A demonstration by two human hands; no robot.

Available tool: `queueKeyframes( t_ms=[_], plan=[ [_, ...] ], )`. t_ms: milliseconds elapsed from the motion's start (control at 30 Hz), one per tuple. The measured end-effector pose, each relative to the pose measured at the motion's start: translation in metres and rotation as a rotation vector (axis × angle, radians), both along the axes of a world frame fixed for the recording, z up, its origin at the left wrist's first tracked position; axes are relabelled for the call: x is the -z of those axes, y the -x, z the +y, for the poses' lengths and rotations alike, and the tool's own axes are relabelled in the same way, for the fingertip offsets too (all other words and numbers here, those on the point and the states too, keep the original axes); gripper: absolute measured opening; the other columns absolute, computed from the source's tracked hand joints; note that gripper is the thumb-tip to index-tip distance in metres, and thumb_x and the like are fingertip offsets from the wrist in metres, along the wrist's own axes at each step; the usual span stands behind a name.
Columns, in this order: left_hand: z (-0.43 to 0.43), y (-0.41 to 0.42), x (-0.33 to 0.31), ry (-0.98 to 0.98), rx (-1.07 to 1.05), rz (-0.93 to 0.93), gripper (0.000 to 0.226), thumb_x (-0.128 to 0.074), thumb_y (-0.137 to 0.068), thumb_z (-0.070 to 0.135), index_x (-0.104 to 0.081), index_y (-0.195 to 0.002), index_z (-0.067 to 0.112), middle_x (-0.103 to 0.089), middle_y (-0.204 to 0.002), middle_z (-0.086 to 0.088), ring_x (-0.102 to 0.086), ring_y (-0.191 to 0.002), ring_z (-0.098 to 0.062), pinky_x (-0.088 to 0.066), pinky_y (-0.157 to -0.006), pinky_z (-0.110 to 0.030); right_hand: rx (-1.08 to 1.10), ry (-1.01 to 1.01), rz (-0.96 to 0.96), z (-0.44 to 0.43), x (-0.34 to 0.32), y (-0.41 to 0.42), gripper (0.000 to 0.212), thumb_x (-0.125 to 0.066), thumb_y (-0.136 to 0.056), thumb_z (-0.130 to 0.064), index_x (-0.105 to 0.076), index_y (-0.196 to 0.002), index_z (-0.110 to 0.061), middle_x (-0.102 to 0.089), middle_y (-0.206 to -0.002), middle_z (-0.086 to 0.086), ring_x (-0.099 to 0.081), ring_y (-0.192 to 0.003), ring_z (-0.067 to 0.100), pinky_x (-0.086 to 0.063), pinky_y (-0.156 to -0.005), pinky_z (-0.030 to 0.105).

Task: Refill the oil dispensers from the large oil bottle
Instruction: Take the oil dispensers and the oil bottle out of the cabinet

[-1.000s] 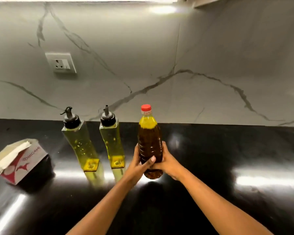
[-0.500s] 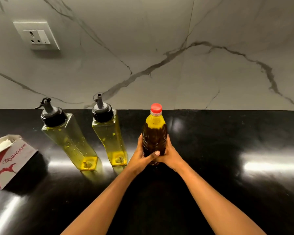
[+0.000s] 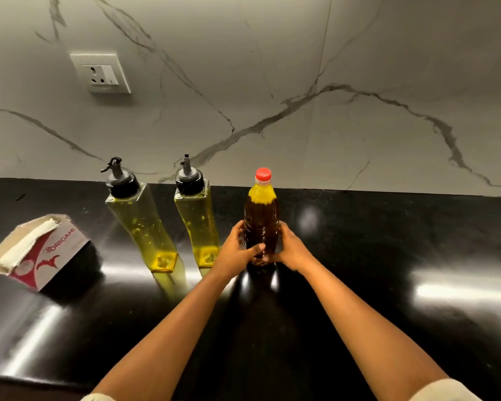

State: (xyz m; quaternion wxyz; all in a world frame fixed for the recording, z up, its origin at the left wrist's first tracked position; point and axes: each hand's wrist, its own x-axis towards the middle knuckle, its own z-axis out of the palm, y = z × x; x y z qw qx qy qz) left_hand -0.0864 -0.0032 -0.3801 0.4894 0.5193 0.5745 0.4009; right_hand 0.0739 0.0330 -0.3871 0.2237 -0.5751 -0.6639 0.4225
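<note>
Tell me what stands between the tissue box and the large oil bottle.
The left dispenser and the right dispenser, both upright with black spout caps, stand there; the head view shows it.

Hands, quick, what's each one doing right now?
Left hand: grips the large oil bottle low on its left side.
Right hand: grips the same bottle from the right.

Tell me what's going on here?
A person grips the large oil bottle low down with the left hand and right hand; it stands upright on the black counter, red cap still on. The nearer dispenser and farther dispenser stand to its left, spout tops in place, so pouring has not begun. A tissue box lies farther left.
</note>
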Motion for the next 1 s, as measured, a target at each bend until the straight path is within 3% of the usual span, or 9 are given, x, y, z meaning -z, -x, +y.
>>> queueKeyframes(
  t_ms=[133, 267, 400, 500, 600, 733, 800, 900, 1000],
  plan=[
    [-0.059, 0.003, -0.028, -0.017, -0.176, 0.048, 0.043, -0.069, -0.087, 0.022, -0.054, -0.127, 0.017, -0.061, -0.112, 0.001, -0.06, -0.11, -0.022, -0.05, -0.085, -0.031, 0.118, -0.179, -0.165, -0.05, -0.033, -0.016, 0.063, -0.076, -0.078, -0.023, -0.047, -0.134, -0.018, -0.052, -0.132, 0.005, -0.05, -0.123, 0.019, -0.04, -0.097, 0.028],
    [-0.13, 0.02, -0.097, -0.359, -0.254, 0.115, 0.017, -0.068, -0.088, 0.023, -0.067, -0.105, 0.025, -0.072, -0.092, 0.005, -0.069, -0.09, -0.014, -0.058, -0.08, -0.034, -0.058, -0.548, -0.044, -0.103, -0.113, 0.005, 0.029, -0.071, -0.082, -0.022, -0.064, -0.11, -0.021, -0.063, -0.108, -0.003, -0.057, -0.103, 0.01, -0.036, -0.081, 0.011],
    [-0.197, 0.056, -0.204, -0.759, -0.501, 0.19, 0.015, -0.064, -0.09, 0.017, -0.068, -0.103, 0.024, -0.072, -0.095, 0.012, -0.067, -0.093, -0.001, -0.05, -0.078, -0.013, -0.243, -0.868, 0.087, -0.142, -0.215, 0.063, 0.022, -0.07, -0.083, -0.021, -0.068, -0.105, -0.02, -0.066, -0.104, -0.002, -0.055, -0.097, 0.015, -0.032, -0.074, 0.016],
    [-0.248, 0.087, -0.275, -1.016, -0.723, 0.398, 0.016, -0.06, -0.093, 0.023, -0.067, -0.107, 0.021, -0.067, -0.103, 0.02, -0.061, -0.1, 0.007, -0.045, -0.079, -0.006, -0.399, -1.05, 0.212, -0.171, -0.277, 0.11, 0.018, -0.066, -0.086, -0.03, -0.068, -0.103, -0.025, -0.065, -0.106, -0.008, -0.053, -0.1, 0.009, -0.035, -0.08, 0.018],
    [-0.3, 0.115, -0.337, -1.256, -0.989, 0.635, 0.022, -0.056, -0.095, 0.026, -0.065, -0.112, 0.016, -0.064, -0.111, 0.016, -0.058, -0.107, 0.005, -0.044, -0.087, -0.008, -0.519, -1.182, 0.322, -0.202, -0.339, 0.16, 0.019, -0.062, -0.088, -0.034, -0.066, -0.105, -0.026, -0.063, -0.112, -0.009, -0.051, -0.105, 0.006, -0.037, -0.086, 0.017],
    [-0.361, 0.14, -0.394, -1.53, -1.277, 0.88, 0.018, -0.053, -0.095, 0.02, -0.062, -0.111, 0.016, -0.061, -0.112, 0.008, -0.055, -0.109, -0.006, -0.041, -0.097, -0.019, -0.615, -1.464, 0.444, -0.243, -0.411, 0.219, 0.023, -0.059, -0.083, -0.029, -0.067, -0.102, -0.018, -0.066, -0.104, -0.001, -0.056, -0.101, 0.022, -0.046, -0.083, 0.037],
    [-0.382, 0.159, -0.414, -1.518, -1.379, 0.824, 0.02, -0.053, -0.096, 0.023, -0.058, -0.115, 0.023, -0.056, -0.114, 0.014, -0.053, -0.113, -0.008, -0.043, -0.102, -0.029, -0.676, -1.58, 0.433, -0.262, -0.44, 0.244, 0.024, -0.059, -0.086, -0.028, -0.065, -0.106, -0.017, -0.064, -0.108, 0.001, -0.055, -0.104, 0.023, -0.043, -0.084, 0.037],
    [-0.392, 0.202, -0.436, -1.293, -1.463, 0.636, 0.035, -0.053, -0.095, 0.029, -0.05, -0.13, 0.028, -0.045, -0.133, 0.009, -0.043, -0.13, -0.017, -0.039, -0.109, -0.045, -0.732, -1.719, 0.386, -0.286, -0.477, 0.281, 0.032, -0.06, -0.088, -0.026, -0.06, -0.118, -0.017, -0.057, -0.124, 0.002, -0.048, -0.116, 0.023, -0.04, -0.09, 0.038],
    [-0.383, 0.232, -0.446, -1.004, -1.44, 0.346, 0.049, -0.045, -0.1, 0.039, -0.033, -0.146, 0.028, -0.033, -0.152, 0.002, -0.033, -0.138, -0.02, -0.03, -0.113, -0.04, -0.733, -1.806, 0.313, -0.304, -0.501, 0.32, 0.045, -0.057, -0.09, -0.028, -0.049, -0.133, -0.021, -0.04, -0.145, 0.004, -0.037, -0.131, 0.023, -0.038, -0.099, 0.039]
  ],
)
